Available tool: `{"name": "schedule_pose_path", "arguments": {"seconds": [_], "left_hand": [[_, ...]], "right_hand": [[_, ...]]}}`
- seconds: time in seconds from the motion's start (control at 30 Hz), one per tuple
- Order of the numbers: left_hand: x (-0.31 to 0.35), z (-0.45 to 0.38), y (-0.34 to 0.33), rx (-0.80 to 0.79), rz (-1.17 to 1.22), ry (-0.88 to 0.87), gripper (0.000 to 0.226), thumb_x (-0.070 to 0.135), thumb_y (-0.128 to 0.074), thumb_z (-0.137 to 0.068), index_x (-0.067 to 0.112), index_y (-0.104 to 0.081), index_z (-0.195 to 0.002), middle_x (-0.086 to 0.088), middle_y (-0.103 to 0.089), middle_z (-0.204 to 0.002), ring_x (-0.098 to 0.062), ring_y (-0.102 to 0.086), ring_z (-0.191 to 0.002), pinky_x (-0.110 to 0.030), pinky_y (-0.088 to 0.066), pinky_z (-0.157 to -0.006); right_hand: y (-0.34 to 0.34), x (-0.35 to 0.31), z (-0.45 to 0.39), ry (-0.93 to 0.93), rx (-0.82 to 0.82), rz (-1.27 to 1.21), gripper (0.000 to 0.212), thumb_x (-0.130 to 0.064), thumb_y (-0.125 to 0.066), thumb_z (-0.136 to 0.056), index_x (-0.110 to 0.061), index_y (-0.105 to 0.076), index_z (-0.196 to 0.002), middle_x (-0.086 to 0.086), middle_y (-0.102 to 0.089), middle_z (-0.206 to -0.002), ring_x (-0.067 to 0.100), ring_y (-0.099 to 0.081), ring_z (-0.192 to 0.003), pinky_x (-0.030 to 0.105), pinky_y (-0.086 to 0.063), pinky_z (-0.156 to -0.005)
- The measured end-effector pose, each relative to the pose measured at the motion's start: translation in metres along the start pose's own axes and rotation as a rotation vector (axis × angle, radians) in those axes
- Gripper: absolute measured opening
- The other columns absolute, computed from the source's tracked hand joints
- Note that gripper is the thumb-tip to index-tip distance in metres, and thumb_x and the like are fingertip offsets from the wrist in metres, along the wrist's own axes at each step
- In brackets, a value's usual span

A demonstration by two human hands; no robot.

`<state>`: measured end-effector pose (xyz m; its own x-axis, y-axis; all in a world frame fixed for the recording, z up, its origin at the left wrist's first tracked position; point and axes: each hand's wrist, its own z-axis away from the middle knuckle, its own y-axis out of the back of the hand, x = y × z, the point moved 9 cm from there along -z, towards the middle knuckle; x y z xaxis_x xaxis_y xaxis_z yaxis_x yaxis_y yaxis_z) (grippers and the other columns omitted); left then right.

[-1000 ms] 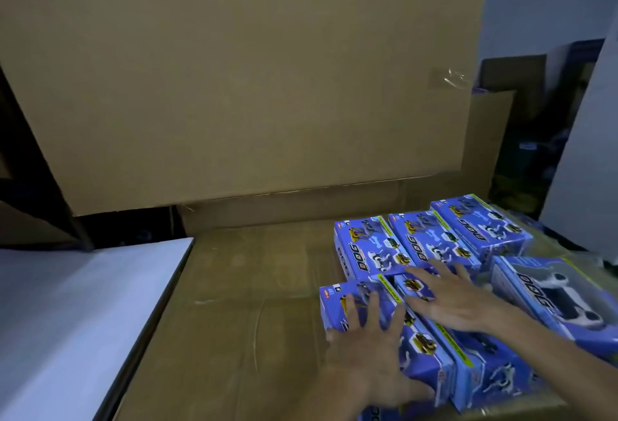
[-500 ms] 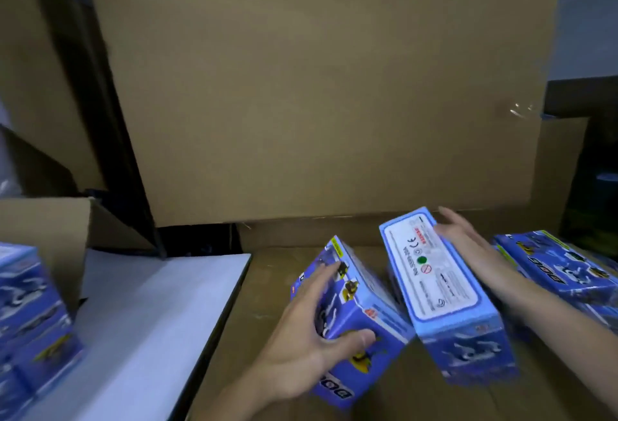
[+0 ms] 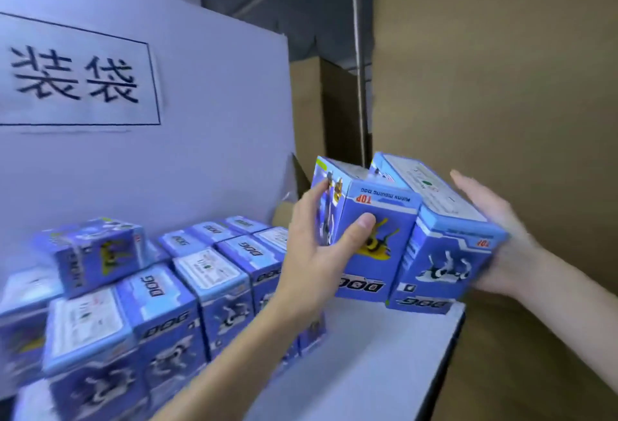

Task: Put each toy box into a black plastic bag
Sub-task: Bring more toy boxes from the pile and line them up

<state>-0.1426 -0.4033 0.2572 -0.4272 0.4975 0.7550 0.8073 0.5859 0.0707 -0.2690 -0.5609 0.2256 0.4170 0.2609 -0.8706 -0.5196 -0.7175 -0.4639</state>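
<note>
Holding: 2 blue toy boxes up in the air, 1 per hand, pressed side by side over the white table
Containers: only cardboard cartons on the right, can't see what's inside them
Stack: a bunch more blue "DOG" boxes packed in rows on the table to my left, with 1 tilted box sitting on top
Backdrop: white board behind the stack with a paper sign in black characters
Left hand: curled round the left toy box, thumb on the front face, fingers on the far side
Right hand: flat, fingers straight along the outer side of the right toy box, cradling it
</note>
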Motion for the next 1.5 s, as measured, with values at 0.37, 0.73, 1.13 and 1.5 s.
{"name": "schedule_pose_path", "arguments": {"seconds": [0.37,0.73,1.13,1.5], "left_hand": [[-0.01,-0.056,0.193,0.124,-0.831,-0.015,0.082,0.043,-0.084,-0.073,0.018,-0.051,-0.144,0.011,-0.049,-0.127,0.009,-0.043,-0.112,-0.007,-0.031,-0.091],[-0.11,-0.117,0.219,-0.167,-1.26,0.329,0.055,0.064,-0.077,-0.071,0.013,-0.056,-0.08,0.003,-0.048,-0.065,-0.018,-0.046,-0.062,-0.03,-0.032,-0.055],[-0.109,-0.135,0.229,-0.164,-1.909,0.175,0.07,0.084,-0.048,-0.078,0.027,-0.055,-0.118,0.0,-0.064,-0.109,-0.028,-0.061,-0.104,-0.035,-0.042,-0.072],[-0.024,-0.072,0.045,-0.079,-1.506,-0.462,0.025,0.023,-0.053,-0.091,0.002,-0.061,-0.103,-0.015,-0.067,-0.073,-0.038,-0.062,-0.064,-0.039,-0.042,-0.066]], "right_hand": [[-0.127,0.019,-0.164,0.159,0.082,0.764,0.048,-0.039,-0.076,-0.08,-0.022,-0.064,-0.123,0.003,-0.074,-0.108,0.025,-0.071,-0.093,0.037,-0.056,-0.086],[-0.169,0.081,-0.273,0.147,-0.083,1.632,0.084,-0.063,-0.069,-0.064,-0.035,-0.051,-0.141,0.002,-0.051,-0.145,0.027,-0.049,-0.127,0.039,-0.046,-0.095],[-0.216,0.083,-0.302,0.4,0.015,1.372,0.04,-0.034,-0.037,-0.1,-0.023,-0.054,-0.135,0.007,-0.056,-0.141,0.031,-0.051,-0.127,0.039,-0.042,-0.104],[-0.077,-0.01,-0.117,0.477,0.095,1.438,0.033,-0.015,-0.041,-0.096,-0.025,-0.068,-0.112,-0.004,-0.068,-0.106,0.022,-0.052,-0.119,0.034,-0.045,-0.095]]}}
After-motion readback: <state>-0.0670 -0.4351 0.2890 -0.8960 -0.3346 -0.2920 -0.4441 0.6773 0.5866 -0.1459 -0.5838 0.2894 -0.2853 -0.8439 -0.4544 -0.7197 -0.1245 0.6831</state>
